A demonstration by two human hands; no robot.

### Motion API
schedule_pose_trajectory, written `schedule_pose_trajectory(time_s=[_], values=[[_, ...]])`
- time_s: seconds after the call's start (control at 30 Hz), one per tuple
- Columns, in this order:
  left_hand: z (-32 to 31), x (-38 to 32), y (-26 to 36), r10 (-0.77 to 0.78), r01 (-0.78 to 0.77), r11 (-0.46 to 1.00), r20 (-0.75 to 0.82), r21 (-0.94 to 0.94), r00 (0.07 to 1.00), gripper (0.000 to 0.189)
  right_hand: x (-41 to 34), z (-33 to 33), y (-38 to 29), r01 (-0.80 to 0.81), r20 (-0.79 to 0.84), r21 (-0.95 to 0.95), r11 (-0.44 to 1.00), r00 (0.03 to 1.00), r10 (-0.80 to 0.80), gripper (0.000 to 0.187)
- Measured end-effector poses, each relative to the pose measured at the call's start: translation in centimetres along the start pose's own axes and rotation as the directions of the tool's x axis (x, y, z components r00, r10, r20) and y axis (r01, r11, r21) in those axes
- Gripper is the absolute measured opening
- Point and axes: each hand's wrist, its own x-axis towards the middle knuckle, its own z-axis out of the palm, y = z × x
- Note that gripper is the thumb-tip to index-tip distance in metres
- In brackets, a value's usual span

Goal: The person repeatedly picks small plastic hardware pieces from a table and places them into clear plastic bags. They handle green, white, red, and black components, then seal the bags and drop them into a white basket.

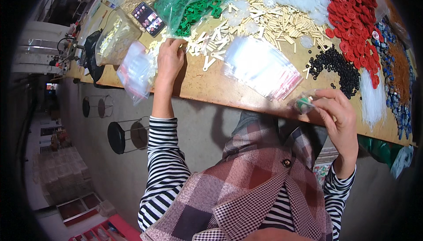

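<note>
My right hand [342, 118] pinches a small transparent plastic bag [302, 104] at the table's front edge. Something green and a pale bit show inside the bag. My left hand [170, 59] reaches onto the table, its fingertips among small pale yellow plastic pieces [153, 47]. Whether those fingers hold a piece is hidden. Just beyond them lies a heap of green plastic parts [188, 13], partly under a transparent bag. Between my hands a fanned stack of transparent zip bags [261, 67] reflects the light. Cream Y-shaped plastic parts [216, 37] lie to the right of my left hand.
Cream sticks [284, 26], red plastic discs [352, 19], black beads [335, 69] and white strands [371, 99] cover the table's right side. At the left are a phone [148, 19], a bag of pale pieces [117, 39] and loose plastic bags [135, 69]. Stools [116, 138] stand below.
</note>
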Motion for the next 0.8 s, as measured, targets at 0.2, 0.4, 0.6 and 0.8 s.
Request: schedule_pose_trajectory(time_s=[0.2, 0.4, 0.6, 0.8], values=[[-1.4, -2.7, 0.4, -0.123, 0.133, 0.985, 0.098, -0.106, 0.988, 0.022, 0.2, -0.4, 1.1, 0.001, 0.008, 0.008, 1.000, 1.000, -0.001, 0.018], [-2.8, -5.8, 2.0, -0.166, 0.184, 0.974, 0.134, -0.134, 0.977, 0.020, -0.1, -0.5, 1.2, -0.012, 0.017, 0.010, 1.000, 1.000, 0.011, 0.019], [-1.8, -6.1, 0.0, -0.460, 0.436, 0.706, 0.107, -0.558, 0.882, 0.010, -0.4, -0.4, 1.1, -0.002, 0.018, 0.021, 1.000, 1.000, 0.001, 0.019], [-2.9, -5.9, -0.2, -0.479, 0.523, 0.546, 0.269, -0.655, 0.836, 0.013, -0.8, -0.3, 0.9, 0.009, -0.034, 0.030, 1.000, 0.999, -0.008, 0.019]])
